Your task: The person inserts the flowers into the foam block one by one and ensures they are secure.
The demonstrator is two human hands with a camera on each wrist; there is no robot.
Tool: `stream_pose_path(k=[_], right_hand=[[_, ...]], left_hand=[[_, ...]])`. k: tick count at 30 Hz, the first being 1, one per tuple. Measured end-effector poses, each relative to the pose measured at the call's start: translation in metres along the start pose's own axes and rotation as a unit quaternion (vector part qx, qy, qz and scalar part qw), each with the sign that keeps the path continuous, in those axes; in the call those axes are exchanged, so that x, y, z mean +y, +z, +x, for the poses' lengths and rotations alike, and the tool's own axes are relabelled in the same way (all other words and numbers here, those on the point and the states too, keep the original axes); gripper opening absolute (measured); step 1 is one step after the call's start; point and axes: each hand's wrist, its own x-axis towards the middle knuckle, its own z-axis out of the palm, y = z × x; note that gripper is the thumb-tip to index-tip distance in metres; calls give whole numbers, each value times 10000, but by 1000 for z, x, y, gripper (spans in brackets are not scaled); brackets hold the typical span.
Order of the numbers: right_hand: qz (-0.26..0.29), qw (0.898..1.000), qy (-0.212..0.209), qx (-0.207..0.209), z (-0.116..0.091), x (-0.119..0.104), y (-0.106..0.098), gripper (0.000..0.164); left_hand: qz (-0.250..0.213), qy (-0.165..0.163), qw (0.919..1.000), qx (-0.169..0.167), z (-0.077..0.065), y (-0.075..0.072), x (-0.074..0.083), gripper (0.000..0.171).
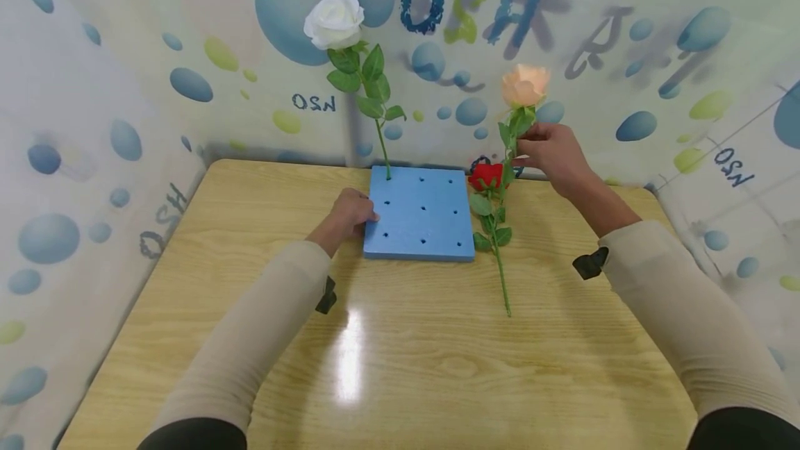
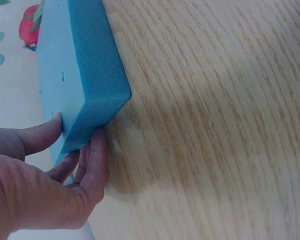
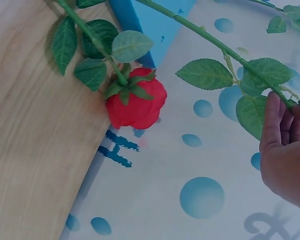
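1. Pinching a peach rose (image 1: 525, 87) by its stem (image 3: 200, 31) between the right fingers (image 3: 271, 122), bloom up, in front of a dotted wall (image 1: 250, 137).
2. Gripping a blue block (image 1: 440, 224) by its left side with the left fingers (image 2: 96, 167), thumb (image 2: 40, 137) on the top face, on a wooden surface (image 1: 437, 339).
3. Showing a white rose (image 1: 334, 21) standing in the block's far-left hole (image 1: 389, 178).
4. Showing, too, a red rose (image 1: 486, 176) lying just right of the block, bloom toward the wall.
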Motion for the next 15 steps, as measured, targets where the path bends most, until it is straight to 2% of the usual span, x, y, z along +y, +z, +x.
stream_pose_path(k=[5,15], right_hand=[[202,9998,-7,48,5,-11,5,34],[150,9996,-214,86,17,-28,17,27]], left_hand=[[9,4,10000,-4,1,0,0,53],[109,-7,9999,24,2,0,0,52]])
